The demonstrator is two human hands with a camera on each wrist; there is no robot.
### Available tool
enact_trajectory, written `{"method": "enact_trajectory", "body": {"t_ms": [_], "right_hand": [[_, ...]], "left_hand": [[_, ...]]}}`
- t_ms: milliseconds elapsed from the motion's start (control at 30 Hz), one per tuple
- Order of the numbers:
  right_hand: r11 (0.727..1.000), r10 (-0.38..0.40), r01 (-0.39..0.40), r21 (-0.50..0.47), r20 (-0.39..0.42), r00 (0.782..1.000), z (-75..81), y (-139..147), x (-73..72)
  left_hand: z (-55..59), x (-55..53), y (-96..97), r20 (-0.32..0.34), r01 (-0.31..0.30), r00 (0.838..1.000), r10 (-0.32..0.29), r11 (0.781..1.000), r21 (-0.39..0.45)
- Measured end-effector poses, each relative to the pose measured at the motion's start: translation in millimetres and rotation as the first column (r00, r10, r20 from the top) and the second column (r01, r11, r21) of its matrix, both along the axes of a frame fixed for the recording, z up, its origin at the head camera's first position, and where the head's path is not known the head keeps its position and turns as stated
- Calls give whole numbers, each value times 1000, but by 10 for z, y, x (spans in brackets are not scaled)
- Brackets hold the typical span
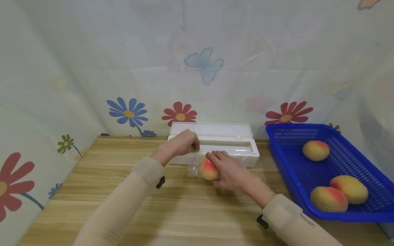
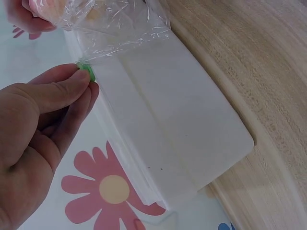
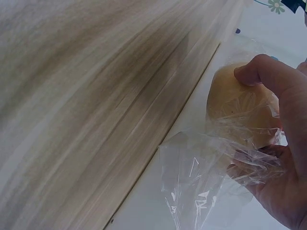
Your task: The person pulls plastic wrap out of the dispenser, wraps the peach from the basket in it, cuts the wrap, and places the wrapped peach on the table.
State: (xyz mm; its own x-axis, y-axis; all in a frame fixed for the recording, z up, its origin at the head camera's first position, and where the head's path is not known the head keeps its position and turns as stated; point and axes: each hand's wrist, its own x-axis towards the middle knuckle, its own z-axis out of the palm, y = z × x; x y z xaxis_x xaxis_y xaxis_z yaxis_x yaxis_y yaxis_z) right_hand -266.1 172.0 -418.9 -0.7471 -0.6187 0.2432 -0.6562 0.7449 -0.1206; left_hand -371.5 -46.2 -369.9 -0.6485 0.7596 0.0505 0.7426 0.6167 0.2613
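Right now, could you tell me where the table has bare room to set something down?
The table is bare left of the white dispenser box, and along its near edge. It is crowded in front of the box, where both hands work a wrapped mango, and in the blue basket of mangoes.

Both arms reach forward in pale sleeves, forearms angling inward so the hands sit close together. The left hand (image 1: 181,142) is curled, its thumb and fingers (image 2: 72,88) pressed together in a pinch. The right hand (image 1: 229,171) lies palm-down just beside it, its fingers (image 3: 268,79) curved and wrapped in a grip.
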Motion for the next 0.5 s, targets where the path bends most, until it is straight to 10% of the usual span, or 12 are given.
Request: {"method": "enact_trajectory", "body": {"t_ms": [500], "right_hand": [[1000,6,-6,-3,10,1000,-1,2,-10]], "left_hand": [[-17,-6,34,26,4,1000,-5,999,39]]}}
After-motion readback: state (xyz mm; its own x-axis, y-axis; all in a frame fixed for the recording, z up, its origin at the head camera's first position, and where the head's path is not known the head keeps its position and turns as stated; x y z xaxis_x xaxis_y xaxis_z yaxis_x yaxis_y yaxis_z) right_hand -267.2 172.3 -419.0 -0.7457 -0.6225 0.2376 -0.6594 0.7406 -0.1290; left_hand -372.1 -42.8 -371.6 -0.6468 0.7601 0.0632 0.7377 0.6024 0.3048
